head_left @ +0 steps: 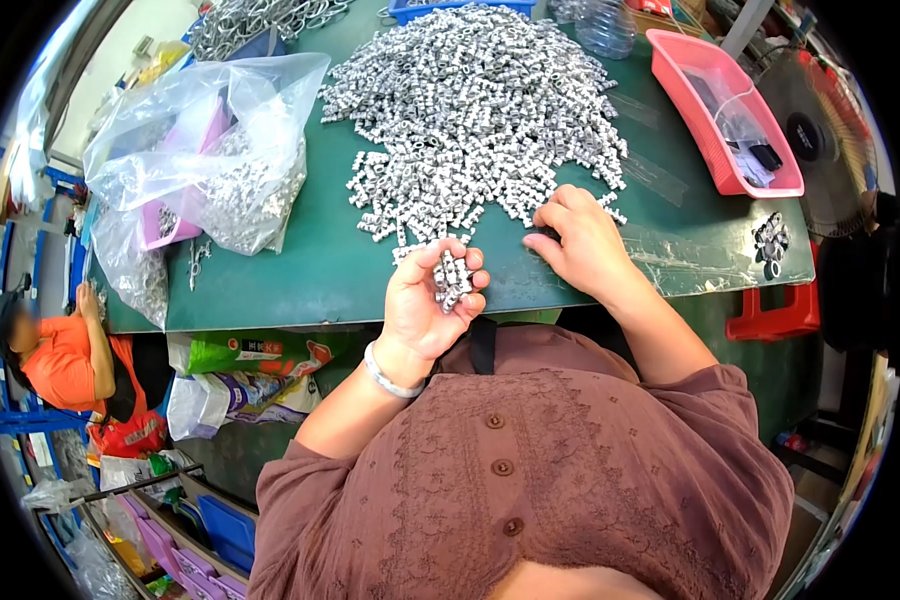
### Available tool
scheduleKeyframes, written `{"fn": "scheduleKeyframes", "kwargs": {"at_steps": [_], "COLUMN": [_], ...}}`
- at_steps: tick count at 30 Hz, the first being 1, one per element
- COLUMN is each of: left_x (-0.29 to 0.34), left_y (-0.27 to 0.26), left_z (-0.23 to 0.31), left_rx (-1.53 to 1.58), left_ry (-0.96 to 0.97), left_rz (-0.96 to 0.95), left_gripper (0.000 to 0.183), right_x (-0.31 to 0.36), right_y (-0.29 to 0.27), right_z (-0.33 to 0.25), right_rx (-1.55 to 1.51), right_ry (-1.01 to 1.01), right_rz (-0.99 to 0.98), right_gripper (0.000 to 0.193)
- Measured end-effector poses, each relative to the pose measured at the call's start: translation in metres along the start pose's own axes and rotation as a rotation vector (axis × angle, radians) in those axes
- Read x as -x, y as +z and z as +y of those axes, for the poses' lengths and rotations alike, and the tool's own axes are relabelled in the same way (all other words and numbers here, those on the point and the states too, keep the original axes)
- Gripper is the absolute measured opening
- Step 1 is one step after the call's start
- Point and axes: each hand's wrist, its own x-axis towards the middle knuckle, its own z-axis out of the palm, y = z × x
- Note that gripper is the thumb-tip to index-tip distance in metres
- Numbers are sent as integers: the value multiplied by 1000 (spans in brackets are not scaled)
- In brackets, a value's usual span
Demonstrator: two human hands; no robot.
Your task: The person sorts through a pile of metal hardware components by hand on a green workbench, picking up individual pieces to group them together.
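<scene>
You have one view only: the head camera, worn on your head, faces steeply down over your chest onto the green table (300, 250). It sits close above your hands. The fisheye lens bends straight edges near the rim and darkens the corners.

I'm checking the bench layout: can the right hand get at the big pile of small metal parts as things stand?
Probably yes. The right hand already rests on the green table at the near edge of the pile of small metal parts, with nothing between them.
</scene>
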Motion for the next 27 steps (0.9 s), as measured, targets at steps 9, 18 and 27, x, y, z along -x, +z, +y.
{"fn": "scheduleKeyframes", "kwargs": {"at_steps": [9, 18, 27], "left_x": [-1, 1, 2], "left_y": [-3, 17, 15], "left_z": [-4, -10, -14], "left_rx": [-108, -410, -431], "left_ry": [44, 120, 145], "left_rz": [86, 171, 98], "left_gripper": [9, 24, 14], "right_x": [-2, 4, 1], "right_y": [17, 3, 4], "right_z": [2, -23, -31], "right_rx": [-8, -764, -533], "right_ry": [-6, 55, -276], "right_rz": [127, 87, 230], "right_gripper": [14, 11, 21]}}
